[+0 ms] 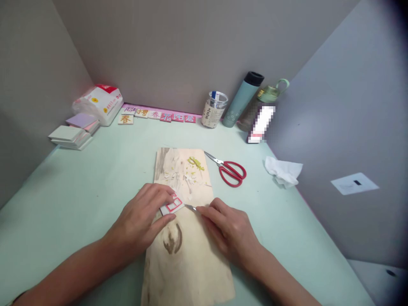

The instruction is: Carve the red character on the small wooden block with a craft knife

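A small white tile (165, 209) with red character strokes lies tilted on a wooden board (197, 255). My left hand (143, 216) is closed on it, fingers over its far edge and thumb at its near edge. In my right hand (226, 225) is a craft knife (190, 207), pinched close to the blade. The blade's tip is at the tile's right corner; whether it cuts in cannot be made out. Beyond my hands, yellow-green shavings (195, 162) and whitish scraps lie on the board.
Red-handled scissors (232, 172) lie right of the board, near a crumpled tissue (283, 171). Along the back stand several carved character tiles (166, 117), a clear jar (213, 111), a blue bottle (240, 102) and a green bottle (255, 110). Stacked blocks (68, 134) and a tissue pack (102, 104) sit left.
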Demonstrator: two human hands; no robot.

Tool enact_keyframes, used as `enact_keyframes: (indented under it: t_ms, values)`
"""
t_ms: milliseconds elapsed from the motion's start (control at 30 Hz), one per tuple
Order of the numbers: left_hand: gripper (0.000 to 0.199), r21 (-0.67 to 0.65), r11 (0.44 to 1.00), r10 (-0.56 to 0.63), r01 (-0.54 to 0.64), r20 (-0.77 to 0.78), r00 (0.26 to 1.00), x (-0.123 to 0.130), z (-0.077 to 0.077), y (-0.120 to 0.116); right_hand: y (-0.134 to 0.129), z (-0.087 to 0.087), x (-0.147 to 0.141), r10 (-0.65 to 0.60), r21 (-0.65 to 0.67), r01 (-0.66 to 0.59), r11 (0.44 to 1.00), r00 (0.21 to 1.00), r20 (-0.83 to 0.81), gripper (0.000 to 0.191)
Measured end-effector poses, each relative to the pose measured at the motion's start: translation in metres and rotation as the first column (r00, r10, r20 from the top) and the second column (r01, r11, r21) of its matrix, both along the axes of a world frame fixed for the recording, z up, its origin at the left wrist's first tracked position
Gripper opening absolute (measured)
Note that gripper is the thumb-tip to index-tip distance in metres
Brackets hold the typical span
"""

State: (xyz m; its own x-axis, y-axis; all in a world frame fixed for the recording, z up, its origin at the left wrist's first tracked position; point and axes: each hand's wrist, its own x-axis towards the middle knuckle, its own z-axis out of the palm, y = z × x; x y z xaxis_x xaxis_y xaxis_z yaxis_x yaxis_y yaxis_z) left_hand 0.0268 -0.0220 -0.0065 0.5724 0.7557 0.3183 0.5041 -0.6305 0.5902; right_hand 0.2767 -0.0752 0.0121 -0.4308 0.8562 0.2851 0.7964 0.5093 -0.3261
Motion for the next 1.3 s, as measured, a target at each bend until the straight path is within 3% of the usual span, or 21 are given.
enact_keyframes:
  t_ms: [267, 500, 1000, 1300]
  values:
    - [0.010, 0.010, 1.000, -0.004, 0.004, -0.006, 1.000, 0.001, 0.002, -0.001, 0.006, -0.002, -0.006, -0.016, 0.033, 0.015, 0.999, 0.999, 0.027, 0.026]
    - [0.010, 0.004, 1.000, -0.007, 0.007, 0.003, 1.000, 0.000, 0.000, -0.001, 0.008, -0.002, -0.004, -0.001, -0.036, -0.001, 0.999, 0.999, -0.046, 0.026]
    - [0.022, -0.058, 0.993, 0.097, -0.100, -0.045, 0.994, -0.002, -0.004, 0.000, 0.009, -0.004, -0.010, -0.017, 0.064, 0.016, 0.998, 1.000, 0.024, 0.025]
    - [0.019, -0.050, 0.995, 0.083, -0.084, -0.033, 0.996, -0.001, -0.002, 0.000, 0.012, -0.003, -0.017, -0.050, 0.047, 0.049, 0.998, 0.998, 0.022, 0.024]
